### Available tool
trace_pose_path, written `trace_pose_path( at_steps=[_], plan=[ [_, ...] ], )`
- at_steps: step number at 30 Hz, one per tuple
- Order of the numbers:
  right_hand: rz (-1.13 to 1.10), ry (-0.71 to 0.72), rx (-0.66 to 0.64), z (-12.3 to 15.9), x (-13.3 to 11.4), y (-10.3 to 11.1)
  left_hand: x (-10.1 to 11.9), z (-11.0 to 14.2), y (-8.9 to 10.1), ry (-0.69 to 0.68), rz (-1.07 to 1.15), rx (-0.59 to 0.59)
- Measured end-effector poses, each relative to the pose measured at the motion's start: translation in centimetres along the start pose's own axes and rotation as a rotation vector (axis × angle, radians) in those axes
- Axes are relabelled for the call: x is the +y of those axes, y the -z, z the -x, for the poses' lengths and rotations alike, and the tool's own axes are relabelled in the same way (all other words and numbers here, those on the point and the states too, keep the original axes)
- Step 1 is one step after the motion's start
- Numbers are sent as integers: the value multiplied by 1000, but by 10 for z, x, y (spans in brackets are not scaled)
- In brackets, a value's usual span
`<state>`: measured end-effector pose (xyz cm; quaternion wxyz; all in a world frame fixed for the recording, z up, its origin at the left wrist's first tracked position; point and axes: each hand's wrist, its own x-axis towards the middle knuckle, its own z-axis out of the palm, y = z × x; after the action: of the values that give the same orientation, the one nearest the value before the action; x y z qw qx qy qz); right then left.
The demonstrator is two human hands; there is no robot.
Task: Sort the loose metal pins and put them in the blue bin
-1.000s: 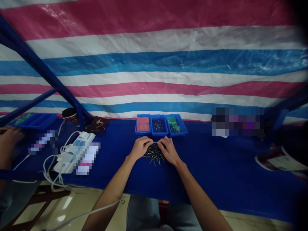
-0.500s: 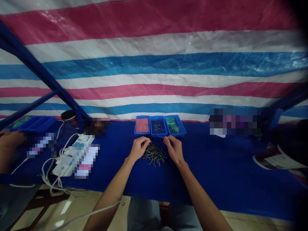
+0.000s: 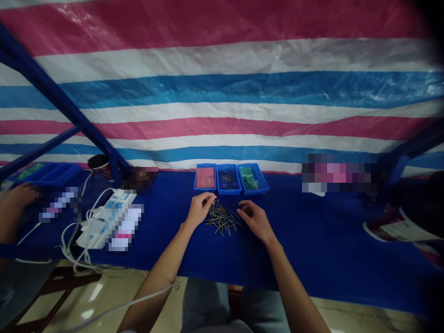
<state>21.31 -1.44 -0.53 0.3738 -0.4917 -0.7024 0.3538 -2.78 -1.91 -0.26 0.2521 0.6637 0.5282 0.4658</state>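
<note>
Dark sticks (image 3: pixel 223 221) on blue tbl (image 3: pixel 305 245), L hand (image 3: pixel 199 209) pinched, hold unclear, R hand (image 3: pixel 257 220) unclenched

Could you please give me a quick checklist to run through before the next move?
1. Right hand free: ok, thumb and forefinger look apart.
2. Left hand free: cannot tell; its fingertips are pinched, and anything between them is too small to see.
3. Loose pile of thin sticks within reach: ok, between the hands.
4. Three blue bins lined up: ok, side by side behind the pile.
5. White cable clear of the left forearm: not ok, it crosses it in view.
</note>
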Motion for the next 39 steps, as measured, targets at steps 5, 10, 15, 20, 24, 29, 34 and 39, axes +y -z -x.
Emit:
trace_pose_path(
  at_steps=[5, 10, 15, 20, 24, 29, 34, 39],
  plan=[
    [48, 34, -110, 10, 9, 4, 1, 0, 2, -19, 87, -1],
    [105, 61, -96, 9, 5, 3, -6, 3, 3, -52, 132, 77],
    [105, 64, -111, 8, 8, 4, -18, 7, 2, 23, 127, 227],
    [106, 67, -121, 5, 10, 5, -22, 6, 1, 15, 178, 231],
    [120, 73, -126, 3, 12, 4, -18, 7, -1, 10, 199, 175],
    [170, 93, -140, 1, 12, 3, -17, 9, -3, 8, 209, 152],
    [187, 103, -152, 0, 12, 3, -18, 9, -4, 36, 239, 229],
    [168, 88, -146, 0, 15, 3, -20, 8, -6, 63, 273, 268]
  ],
)
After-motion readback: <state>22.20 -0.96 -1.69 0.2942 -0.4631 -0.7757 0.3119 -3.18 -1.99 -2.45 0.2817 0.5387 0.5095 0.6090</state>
